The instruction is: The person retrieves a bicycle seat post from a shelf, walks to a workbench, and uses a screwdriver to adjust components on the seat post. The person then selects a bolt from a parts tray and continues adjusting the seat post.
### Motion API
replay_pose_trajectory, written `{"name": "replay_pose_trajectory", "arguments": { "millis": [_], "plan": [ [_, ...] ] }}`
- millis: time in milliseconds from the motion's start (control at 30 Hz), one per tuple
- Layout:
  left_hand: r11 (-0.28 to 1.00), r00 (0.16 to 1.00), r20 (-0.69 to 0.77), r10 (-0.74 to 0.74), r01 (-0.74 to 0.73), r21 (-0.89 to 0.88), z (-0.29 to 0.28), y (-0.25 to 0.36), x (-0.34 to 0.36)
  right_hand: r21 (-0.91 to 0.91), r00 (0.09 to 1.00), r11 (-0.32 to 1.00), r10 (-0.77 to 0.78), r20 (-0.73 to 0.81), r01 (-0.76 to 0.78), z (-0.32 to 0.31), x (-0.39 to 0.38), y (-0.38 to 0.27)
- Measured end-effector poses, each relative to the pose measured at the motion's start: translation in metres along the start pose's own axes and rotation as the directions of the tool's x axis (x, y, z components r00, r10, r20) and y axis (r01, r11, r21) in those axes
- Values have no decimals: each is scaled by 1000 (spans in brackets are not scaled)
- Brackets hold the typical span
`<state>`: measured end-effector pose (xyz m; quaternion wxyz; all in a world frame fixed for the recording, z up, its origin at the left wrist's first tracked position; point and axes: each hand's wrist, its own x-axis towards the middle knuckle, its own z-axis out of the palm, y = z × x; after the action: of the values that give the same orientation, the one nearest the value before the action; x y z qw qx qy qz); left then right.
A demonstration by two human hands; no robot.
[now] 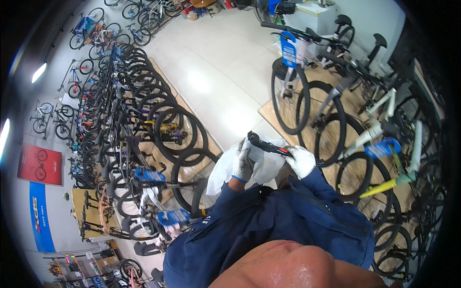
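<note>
In front of my chest I hold a long, dark object [263, 144] with a rounded far end and a red strip near its right end; its exact kind I cannot make out. My right hand [302, 162], in a white work glove, is closed on that right end. A thin white plastic bag [221, 174] hangs around and below the object. My left hand [243, 165], gloved in white with a blue cuff, is closed on the bag beside the object's left end. Its fingertips are partly hidden by the plastic.
A long row of parked bicycles [168, 122] stands on a low wooden platform at left. More bicycles [331, 129] crowd the right side, close to my right arm. Pale floor tiles [206, 62] run between them. A white counter [314, 19] stands far right.
</note>
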<state>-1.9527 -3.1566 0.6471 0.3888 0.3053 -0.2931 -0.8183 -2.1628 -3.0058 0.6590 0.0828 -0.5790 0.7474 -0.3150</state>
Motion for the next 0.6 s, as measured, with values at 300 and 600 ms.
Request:
{"name": "replay_pose_trajectory", "arguments": {
  "millis": [300,600],
  "plan": [
    [970,981,36,193,-196,143,0,152,266,151,964,959,-255,77,241,91,370,25],
    [925,891,-250,380,-362,115,-81,285,567,125,882,880,-468,56,459,170,734,-4]
  ]
}}
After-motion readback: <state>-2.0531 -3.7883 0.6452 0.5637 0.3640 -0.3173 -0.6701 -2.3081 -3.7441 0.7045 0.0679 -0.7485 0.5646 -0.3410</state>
